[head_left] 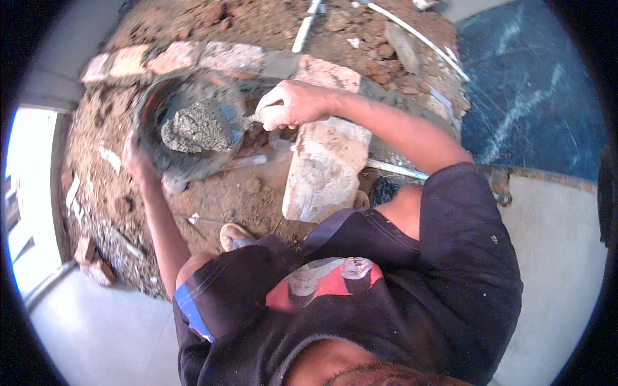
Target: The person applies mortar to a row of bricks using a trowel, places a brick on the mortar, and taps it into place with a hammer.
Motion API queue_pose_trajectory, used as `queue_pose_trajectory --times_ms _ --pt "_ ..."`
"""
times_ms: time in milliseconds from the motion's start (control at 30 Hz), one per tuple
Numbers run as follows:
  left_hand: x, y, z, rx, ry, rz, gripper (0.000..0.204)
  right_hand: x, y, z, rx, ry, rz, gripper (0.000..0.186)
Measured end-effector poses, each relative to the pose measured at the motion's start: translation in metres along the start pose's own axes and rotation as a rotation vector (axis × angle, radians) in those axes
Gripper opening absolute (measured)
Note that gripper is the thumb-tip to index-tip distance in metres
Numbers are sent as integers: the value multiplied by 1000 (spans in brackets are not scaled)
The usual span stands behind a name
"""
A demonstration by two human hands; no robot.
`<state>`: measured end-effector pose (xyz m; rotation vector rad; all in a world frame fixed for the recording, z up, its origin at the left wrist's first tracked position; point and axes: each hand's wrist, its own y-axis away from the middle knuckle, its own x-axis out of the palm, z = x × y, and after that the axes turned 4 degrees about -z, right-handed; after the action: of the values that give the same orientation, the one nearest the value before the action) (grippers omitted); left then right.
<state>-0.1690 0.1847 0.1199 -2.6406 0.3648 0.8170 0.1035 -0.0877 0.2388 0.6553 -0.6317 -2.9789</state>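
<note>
A round mortar pan [147,122], caked with grey cement, rests on the dirt before a row of bricks. Wet grey mortar [198,127] is heaped in its middle. My left hand [134,156] grips the pan's left rim, its fingertips partly hidden. At the pan's right side my right hand [291,106] is closed around the handle of a trowel [237,122]. The trowel's blade reaches into the pan against the right edge of the mortar; part of it is covered.
A low brick course [222,58] runs behind the pan. Large pale blocks [322,170] lie right of it, near my knees. White pipes [418,29] cross the rubble at the back. A dark blue sheet [528,90] lies at the right, broken bricks [93,262] at the left.
</note>
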Motion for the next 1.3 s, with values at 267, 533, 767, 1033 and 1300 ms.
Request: queue_pose_trajectory --times_ms 267,533,767,1033,1300 --pt "-16 -14 -1 -723 643 -85 35 -67 174 -61 75 400 -611 45" --pt "-11 -11 -2 -671 567 -92 39 -47 275 -218 318 798 -1231 37" --pt "-14 -9 -12 -715 557 -142 43 -37 267 -253 509 816 -1205 34" --pt "-7 -10 -10 -667 512 -113 44 -61 274 -232 577 692 -817 39" --pt "-6 -7 -18 -680 518 -126 46 -95 259 -259 493 743 -600 40"
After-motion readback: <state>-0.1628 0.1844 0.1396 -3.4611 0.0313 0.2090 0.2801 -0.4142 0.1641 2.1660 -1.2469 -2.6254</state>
